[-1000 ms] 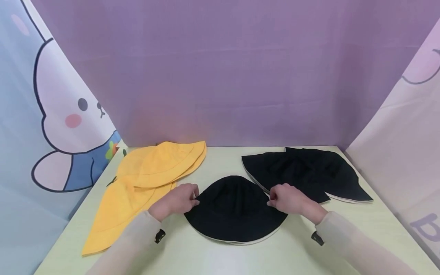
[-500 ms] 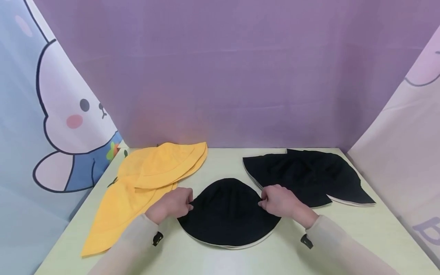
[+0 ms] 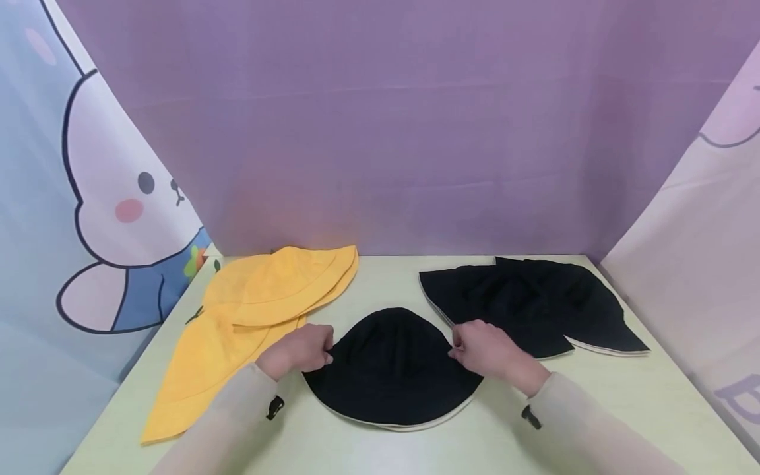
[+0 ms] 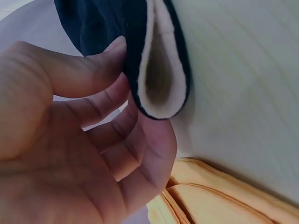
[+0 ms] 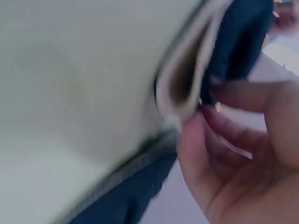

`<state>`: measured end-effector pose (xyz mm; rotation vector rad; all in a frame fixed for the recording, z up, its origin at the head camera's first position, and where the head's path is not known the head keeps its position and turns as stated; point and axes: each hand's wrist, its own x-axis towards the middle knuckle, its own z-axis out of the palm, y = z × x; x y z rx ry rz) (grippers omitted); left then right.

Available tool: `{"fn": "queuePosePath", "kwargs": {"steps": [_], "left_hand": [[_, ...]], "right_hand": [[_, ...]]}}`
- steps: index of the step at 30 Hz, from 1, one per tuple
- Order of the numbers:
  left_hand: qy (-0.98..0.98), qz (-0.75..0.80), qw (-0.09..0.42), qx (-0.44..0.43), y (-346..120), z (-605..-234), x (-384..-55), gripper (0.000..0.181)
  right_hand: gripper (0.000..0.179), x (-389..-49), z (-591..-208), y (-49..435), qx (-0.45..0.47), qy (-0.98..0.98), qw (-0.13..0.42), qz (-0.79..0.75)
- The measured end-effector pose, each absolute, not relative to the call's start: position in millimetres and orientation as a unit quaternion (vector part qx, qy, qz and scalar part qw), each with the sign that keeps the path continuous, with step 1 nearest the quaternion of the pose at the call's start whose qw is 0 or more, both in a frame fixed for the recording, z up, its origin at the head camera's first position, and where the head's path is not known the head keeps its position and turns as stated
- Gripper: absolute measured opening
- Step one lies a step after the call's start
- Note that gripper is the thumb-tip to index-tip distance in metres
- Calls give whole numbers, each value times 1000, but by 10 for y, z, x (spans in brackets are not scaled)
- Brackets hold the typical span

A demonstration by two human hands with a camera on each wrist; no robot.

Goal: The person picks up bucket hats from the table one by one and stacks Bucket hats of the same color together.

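Observation:
A black bucket hat (image 3: 394,376) with a pale lining lies flattened at the middle of the table, its brim toward the person. My left hand (image 3: 299,348) pinches its left edge between thumb and fingers; in the left wrist view the thumb presses the dark cloth (image 4: 135,56) beside the folded brim's pale inside. On the opposite edge, my right hand (image 3: 483,348) grips the hat the same way. The right wrist view, partly blurred, has the folded brim (image 5: 187,79) at the fingertips.
Overlapping yellow hats (image 3: 285,284) lie at the left, close to the left forearm. More black hats (image 3: 522,297) overlap at the back right, just behind the right hand. A purple cloth (image 3: 392,132) hangs along the table's (image 3: 392,455) far edge, with printed cloths at both sides.
Both hands have moved a little left and toward the person, bringing the black hat with them; most of this came in the first half second. The other hats lie as before.

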<state>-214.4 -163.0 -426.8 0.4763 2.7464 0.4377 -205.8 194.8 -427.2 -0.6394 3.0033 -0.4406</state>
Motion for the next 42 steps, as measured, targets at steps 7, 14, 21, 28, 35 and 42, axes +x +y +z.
{"fn": "queuePosePath", "kwargs": {"steps": [7, 14, 21, 28, 35, 42], "left_hand": [[966, 118, 164, 163, -1530, -4212, -2155, 19], [969, 84, 167, 161, -1467, -4149, -2181, 20], [969, 77, 173, 158, -1418, -4127, -2163, 17], [976, 47, 163, 140, -1335, -4107, -2116, 13], [982, 6, 146, 117, -1057, -3990, -2192, 9], [981, 73, 77, 161, -721, -3932, -2647, 11]], "right_hand": [[16, -2195, -4012, 2599, -165, 977, 18, -137], [17, -2310, -3915, 3252, -89, 988, 16, -126], [30, -2288, -3943, 3606, -16, 986, 98, -132], [38, -2266, -4063, 3617, 2, 974, 131, -184], [30, -2340, -4103, 3549, 12, 979, 138, -152], [29, -2360, -4171, 3481, -6, 983, 137, -126]]}}
